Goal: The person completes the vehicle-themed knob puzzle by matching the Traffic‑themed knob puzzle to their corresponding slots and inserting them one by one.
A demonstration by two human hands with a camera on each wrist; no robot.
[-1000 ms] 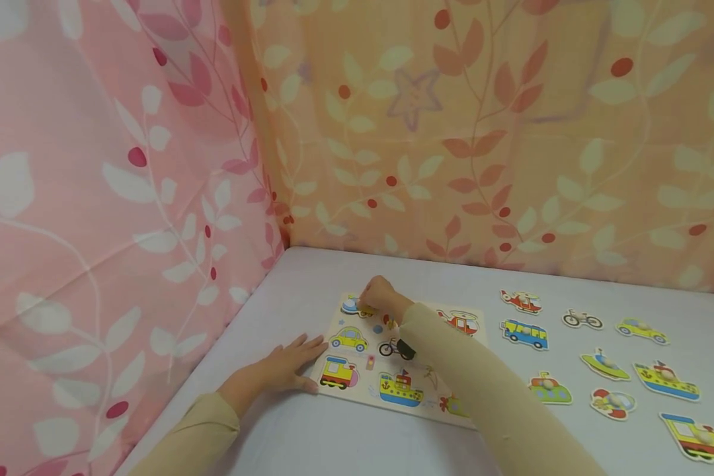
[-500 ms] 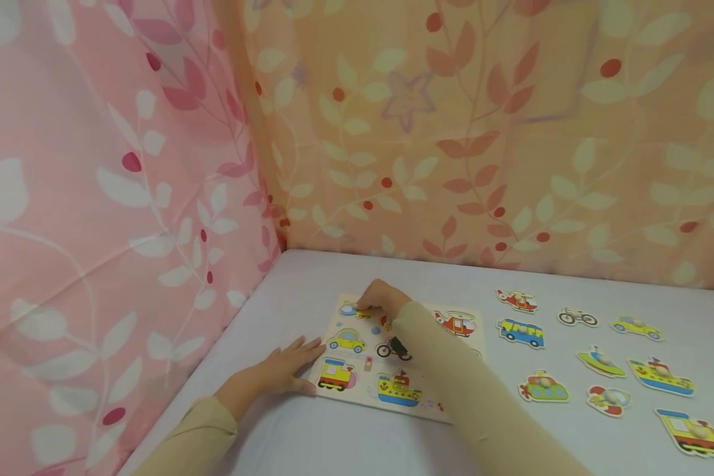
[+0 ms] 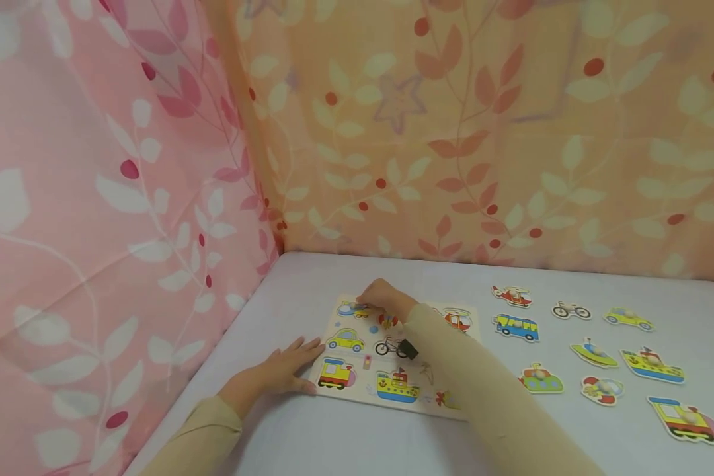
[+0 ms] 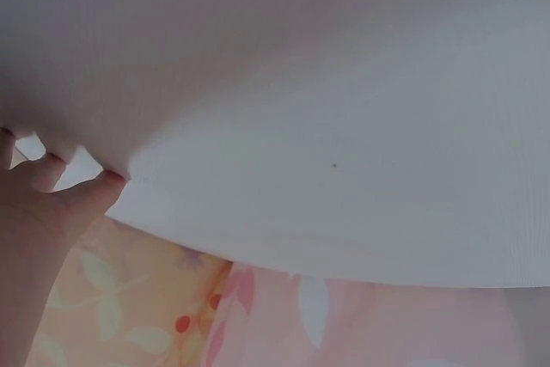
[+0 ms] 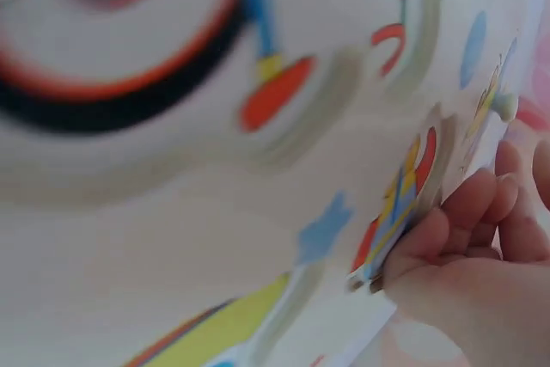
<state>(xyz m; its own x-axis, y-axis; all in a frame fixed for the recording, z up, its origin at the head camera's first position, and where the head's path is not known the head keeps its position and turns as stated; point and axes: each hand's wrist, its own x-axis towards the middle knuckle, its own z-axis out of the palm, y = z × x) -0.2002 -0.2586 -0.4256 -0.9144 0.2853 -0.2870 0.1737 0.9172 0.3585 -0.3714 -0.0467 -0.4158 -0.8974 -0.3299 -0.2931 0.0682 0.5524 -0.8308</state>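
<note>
A pale puzzle board [image 3: 363,396] with painted vehicles lies on the table. Bent over its far left corner, my right hand [image 3: 385,297] has curled fingers at a blue-and-yellow vehicle piece [image 3: 352,308]. In the right wrist view the fingertips are close below that piece's round knob [image 5: 504,107], and the exact grip is partly hidden. My left hand [image 3: 279,369] rests with spread fingers against the board's left edge; the left wrist view shows its fingers [image 4: 86,188] at the side. The right forearm covers part of the board's right side.
Right of the board lie several loose knobbed pieces: a helicopter [image 3: 512,296], a bus [image 3: 516,328], a bicycle [image 3: 571,311], a submarine [image 3: 541,379] and a train [image 3: 685,420] among them. Patterned cloth [image 3: 452,165] borders the table at the back and left.
The head view has shifted slightly. My right hand stays at the far left corner, its fingers moving a little over the blue-and-yellow piece. The left hand holds its place at the edge.
</note>
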